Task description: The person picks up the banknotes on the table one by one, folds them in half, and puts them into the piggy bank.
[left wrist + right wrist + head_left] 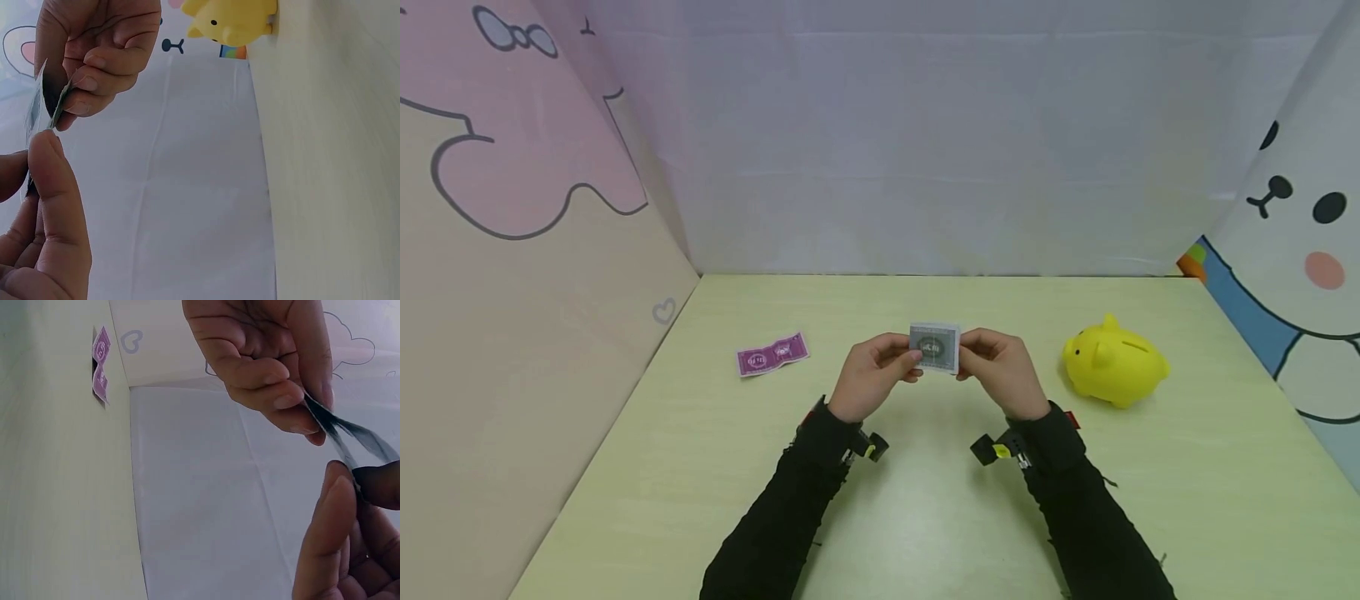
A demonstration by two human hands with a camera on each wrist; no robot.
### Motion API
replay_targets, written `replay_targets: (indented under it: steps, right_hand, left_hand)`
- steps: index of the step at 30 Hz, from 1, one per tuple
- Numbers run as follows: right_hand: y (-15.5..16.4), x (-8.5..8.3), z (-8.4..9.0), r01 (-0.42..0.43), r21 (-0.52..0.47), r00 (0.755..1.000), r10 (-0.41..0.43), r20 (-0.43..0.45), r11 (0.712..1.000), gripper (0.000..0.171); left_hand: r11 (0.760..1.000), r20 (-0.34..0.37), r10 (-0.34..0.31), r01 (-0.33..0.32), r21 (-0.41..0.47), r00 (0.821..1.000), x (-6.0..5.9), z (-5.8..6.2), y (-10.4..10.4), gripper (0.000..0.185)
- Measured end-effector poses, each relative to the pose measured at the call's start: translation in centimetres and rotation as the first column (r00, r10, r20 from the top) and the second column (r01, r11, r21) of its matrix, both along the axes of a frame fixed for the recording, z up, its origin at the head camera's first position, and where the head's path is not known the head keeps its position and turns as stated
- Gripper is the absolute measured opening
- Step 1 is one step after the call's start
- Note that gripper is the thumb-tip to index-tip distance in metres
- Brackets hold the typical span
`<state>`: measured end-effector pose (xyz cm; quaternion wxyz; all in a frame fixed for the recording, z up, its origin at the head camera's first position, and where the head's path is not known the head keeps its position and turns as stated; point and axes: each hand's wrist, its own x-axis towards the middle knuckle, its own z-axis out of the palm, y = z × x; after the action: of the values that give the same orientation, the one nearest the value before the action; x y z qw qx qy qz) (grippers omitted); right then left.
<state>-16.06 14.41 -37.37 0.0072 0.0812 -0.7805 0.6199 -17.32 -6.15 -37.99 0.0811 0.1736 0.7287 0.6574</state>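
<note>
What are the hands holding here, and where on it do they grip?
Both hands hold a folded green play banknote above the table: the left hand pinches its left edge, the right hand its right edge, thumbs and fingers.

purple note (772, 353) — yellow piggy bank (1115, 363)

Banknote (935, 347) print perhaps too small

folded grey-green banknote (935, 347): small paper rectangle, white border, dark round emblem at centre facing the head camera. held up above the desk, mid-front, roughly upright. pinched at its left edge by the left hand (874, 375) and at its right edge by the right hand (1000, 369). wrist views show it folded, layers splayed slightly apart.
</note>
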Motion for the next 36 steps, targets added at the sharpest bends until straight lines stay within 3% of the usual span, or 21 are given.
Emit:
replay_targets:
  steps: [12,24,36]
  right_hand:
    - [0.12,-0.12,-0.09,-0.029,-0.018,1.000,0.029,0.002,0.999,0.024]
    - [0.50,0.05,0.16,0.002,-0.093,0.999,-0.007,-0.050,0.996,0.032]
    - [0.01,0.12,0.00,-0.061,-0.033,0.998,0.061,-0.009,0.998,0.024]
  left_hand:
    - [1.000,-0.007,0.021,-0.021,0.019,1.000,-0.03,0.04,0.01,0.024]
    - [0.997,0.000,0.054,-0.054,0.050,0.999,0.02,0.12,-0.06,0.021]
    - [0.998,-0.015,0.047,-0.047,0.048,0.999,-0.04,-0.03,-0.10,0.022]
